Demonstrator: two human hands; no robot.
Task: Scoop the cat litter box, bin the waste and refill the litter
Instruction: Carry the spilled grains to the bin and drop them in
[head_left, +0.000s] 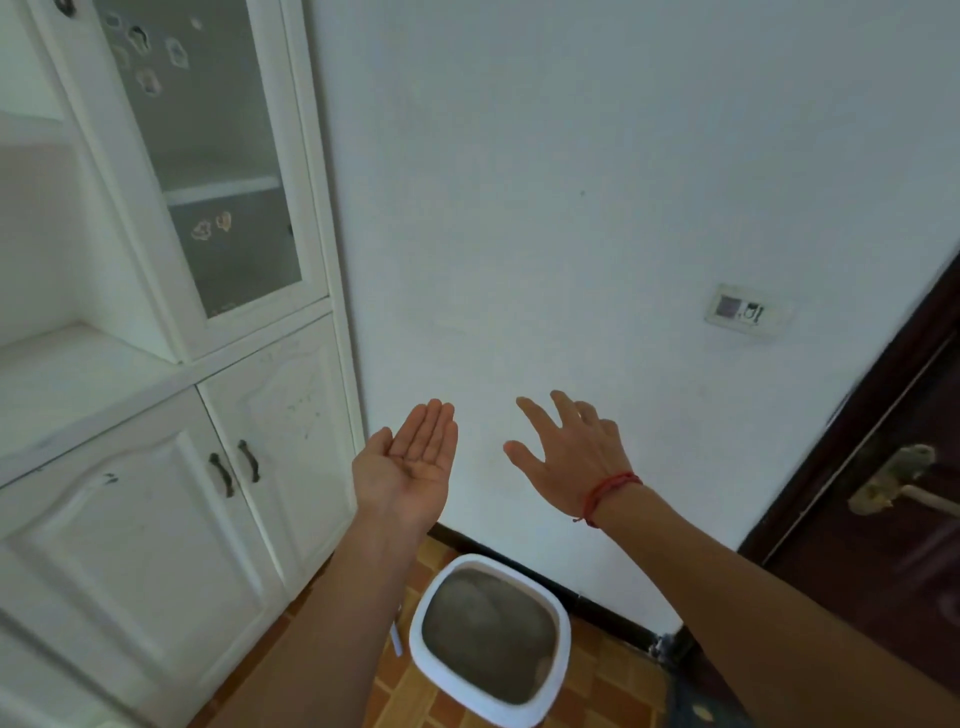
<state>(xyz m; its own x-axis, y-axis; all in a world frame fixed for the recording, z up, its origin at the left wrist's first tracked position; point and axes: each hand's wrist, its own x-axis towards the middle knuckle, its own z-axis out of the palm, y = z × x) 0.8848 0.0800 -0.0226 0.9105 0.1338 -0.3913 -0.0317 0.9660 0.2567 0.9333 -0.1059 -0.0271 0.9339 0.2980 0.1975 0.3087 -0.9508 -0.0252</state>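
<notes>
Heads up: both your hands are empty right now. Your left hand (410, 460) is flat and palm-up with the fingers together, and your right hand (569, 449) is spread wide, back of the hand to the camera, red string (605, 493) on the wrist. Both are raised in front of the wall (571, 182), mid-frame, well above the job.

The litter box (491, 636) sits at bottom centre, white rim, grey litter inside, on the floor near the wall's dark skirting.

What could bite you here, I'd say: there's no scoop, bin or litter bag in the frame, so you may end up hunting around. There's a thin pale stick thing (396, 636) just left of the box. It might be a scoop handle, but your forearm hides most of it. The box is tucked in a tight corner too, with a white cabinet (156, 519) on the left and a dark door (883, 493) on the right, so a sloppy scoop would flick grit onto the orange tiles (415, 691). If that door opens inward, it could hit you while you're crouching.
</notes>
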